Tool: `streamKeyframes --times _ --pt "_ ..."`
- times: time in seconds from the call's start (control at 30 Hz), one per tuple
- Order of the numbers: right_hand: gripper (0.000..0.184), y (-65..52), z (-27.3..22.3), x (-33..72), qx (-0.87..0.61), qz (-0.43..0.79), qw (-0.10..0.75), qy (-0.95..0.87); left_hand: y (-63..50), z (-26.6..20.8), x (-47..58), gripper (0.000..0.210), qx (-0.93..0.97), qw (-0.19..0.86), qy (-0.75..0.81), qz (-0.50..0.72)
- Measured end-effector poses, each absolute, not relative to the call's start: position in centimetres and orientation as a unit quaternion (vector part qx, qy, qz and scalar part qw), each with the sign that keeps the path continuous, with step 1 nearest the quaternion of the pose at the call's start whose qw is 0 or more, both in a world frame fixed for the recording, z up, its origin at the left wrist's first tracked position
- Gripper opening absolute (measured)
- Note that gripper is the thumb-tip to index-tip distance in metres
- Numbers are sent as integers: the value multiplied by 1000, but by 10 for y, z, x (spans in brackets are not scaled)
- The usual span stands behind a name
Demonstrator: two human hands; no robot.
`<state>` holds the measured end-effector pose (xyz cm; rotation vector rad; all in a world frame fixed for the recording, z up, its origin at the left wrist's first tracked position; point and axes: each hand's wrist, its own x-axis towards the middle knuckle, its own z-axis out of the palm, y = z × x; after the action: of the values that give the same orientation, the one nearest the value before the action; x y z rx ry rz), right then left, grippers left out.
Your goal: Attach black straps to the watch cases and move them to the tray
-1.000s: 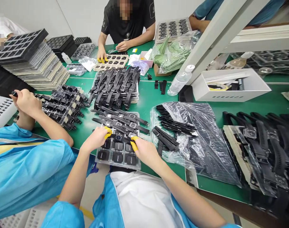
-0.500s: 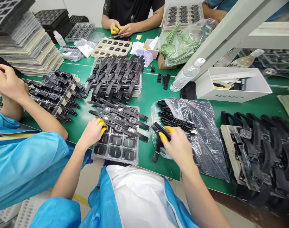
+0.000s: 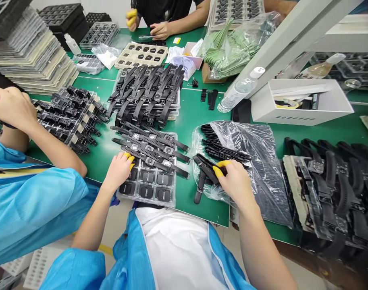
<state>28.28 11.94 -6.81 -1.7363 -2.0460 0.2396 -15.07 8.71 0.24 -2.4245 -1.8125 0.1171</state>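
My left hand (image 3: pixel 117 172), with yellow finger cots, is closed at the left side of a clear tray (image 3: pixel 155 200). What its curled fingertips hold, if anything, is hidden. Square black watch faces (image 3: pixel 146 191) sit in the tray's front compartments. Across its back part lie several black watches with straps (image 3: pixel 150 161). On the right, my right hand (image 3: pixel 236 181), also in yellow finger cots, pinches a black watch strap (image 3: pixel 208 169) among loose straps. These straps lie at the near left edge of a clear plastic bag (image 3: pixel 262 173) holding more thin black pieces.
Stacked trays of watches (image 3: pixel 147 92) stand behind my tray, with more watches (image 3: pixel 329 193) at far right. A bottle (image 3: pixel 241 90) and white box (image 3: pixel 301 114) are near a slanted post. Co-workers' hands (image 3: pixel 13 106) are at the left and across the table.
My right hand has shifted slightly right and its finger cots now meet the strap farther right. My left hand stays at the tray. The co-worker opposite has raised one hand.
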Motion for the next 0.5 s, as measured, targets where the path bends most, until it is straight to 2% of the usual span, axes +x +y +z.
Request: streamKeyframes --times 0.17,0.27,0.37,0.5 --pt "27 113 -55 286 -657 209 407 -599 83 -7 -154 28 -785 58 -616 21" --pt "30 106 -38 280 -660 262 482 -514 83 -9 -158 30 -783 46 -620 1" --pt "30 98 -24 274 -629 339 520 -468 82 -8 -162 29 -777 17 -629 -36" --pt "31 87 -14 275 -527 469 516 -485 74 -2 -163 27 -753 -46 -643 -134"
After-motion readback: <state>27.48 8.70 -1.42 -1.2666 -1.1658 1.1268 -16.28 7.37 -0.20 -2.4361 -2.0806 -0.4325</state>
